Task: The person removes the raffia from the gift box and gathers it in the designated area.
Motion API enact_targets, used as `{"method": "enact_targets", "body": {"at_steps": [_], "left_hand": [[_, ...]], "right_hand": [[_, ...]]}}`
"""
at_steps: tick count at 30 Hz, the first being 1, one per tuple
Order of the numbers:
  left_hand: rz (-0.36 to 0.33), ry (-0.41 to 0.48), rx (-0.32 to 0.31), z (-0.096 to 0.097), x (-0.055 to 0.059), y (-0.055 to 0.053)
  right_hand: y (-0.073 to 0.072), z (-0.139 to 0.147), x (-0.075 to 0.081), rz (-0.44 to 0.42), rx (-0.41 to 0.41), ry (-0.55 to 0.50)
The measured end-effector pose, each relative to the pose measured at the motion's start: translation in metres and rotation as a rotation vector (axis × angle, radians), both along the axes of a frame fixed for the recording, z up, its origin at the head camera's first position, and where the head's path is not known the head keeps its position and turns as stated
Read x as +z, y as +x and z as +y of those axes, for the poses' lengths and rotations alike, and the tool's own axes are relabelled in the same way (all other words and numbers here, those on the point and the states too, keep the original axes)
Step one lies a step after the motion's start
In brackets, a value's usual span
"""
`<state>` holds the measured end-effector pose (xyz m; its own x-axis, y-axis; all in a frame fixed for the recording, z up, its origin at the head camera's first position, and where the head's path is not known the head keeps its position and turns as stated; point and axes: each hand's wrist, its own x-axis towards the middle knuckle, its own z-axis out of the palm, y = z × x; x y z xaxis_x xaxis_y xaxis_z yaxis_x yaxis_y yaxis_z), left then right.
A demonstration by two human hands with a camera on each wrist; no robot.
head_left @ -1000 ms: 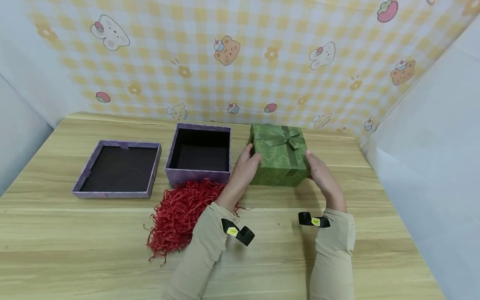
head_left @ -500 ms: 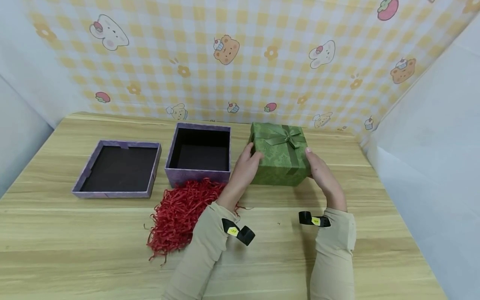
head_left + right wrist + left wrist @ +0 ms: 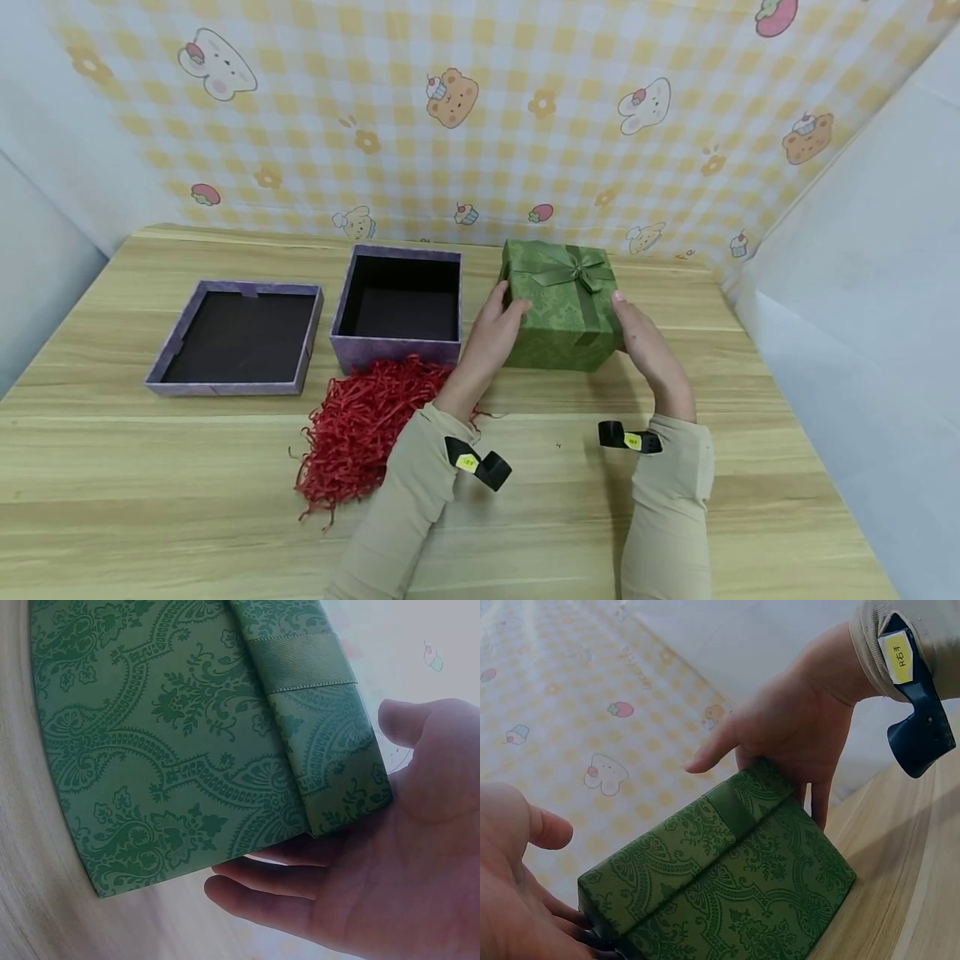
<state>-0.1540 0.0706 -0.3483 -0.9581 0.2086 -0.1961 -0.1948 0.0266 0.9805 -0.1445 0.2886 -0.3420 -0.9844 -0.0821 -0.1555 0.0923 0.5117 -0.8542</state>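
Observation:
A green patterned gift box [image 3: 558,352] stands on the table, its lid [image 3: 543,296] on top with a green ribbon and bow [image 3: 579,272]. From the left side my left hand [image 3: 486,343] grips the lid, thumb by its front left edge. My right hand [image 3: 654,357] holds the opposite side, its thumb at the right edge. In the right wrist view, the right hand's fingers [image 3: 277,889] bend around the lid's far side, partly hidden. The lid edge sits over the box wall in both wrist views.
Left of the green box stands a lidless purple box [image 3: 397,352] with a black inside. Its purple lid [image 3: 240,337] lies upturned farther left. Red shredded paper [image 3: 356,442] is heaped in front, under the left forearm. A checked cloth [image 3: 495,150] hangs behind the table.
Both hands and the green lid have risen slightly, and more of the box's front side shows. The purple box, its lid and the red paper stay where they were.

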Motion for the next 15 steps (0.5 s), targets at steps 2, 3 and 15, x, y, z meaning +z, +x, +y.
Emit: {"method": "enact_targets", "body": {"at_steps": [2,3,15], "left_hand": [[-0.001,0.005,-0.001,-0.0002,0.0005,0.0004],[-0.002,0.007,-0.001,-0.0004,0.0008,0.0007],[0.037,0.021,0.004,-0.0014,0.0015,0.0014]], "right_hand": [[0.0003,-0.0005,0.0009,0.001,-0.004,0.002],[0.0002,-0.0005,0.0011,0.002,-0.007,0.002],[0.0007,-0.0017,0.0033,0.01,-0.042,0.078]]}}
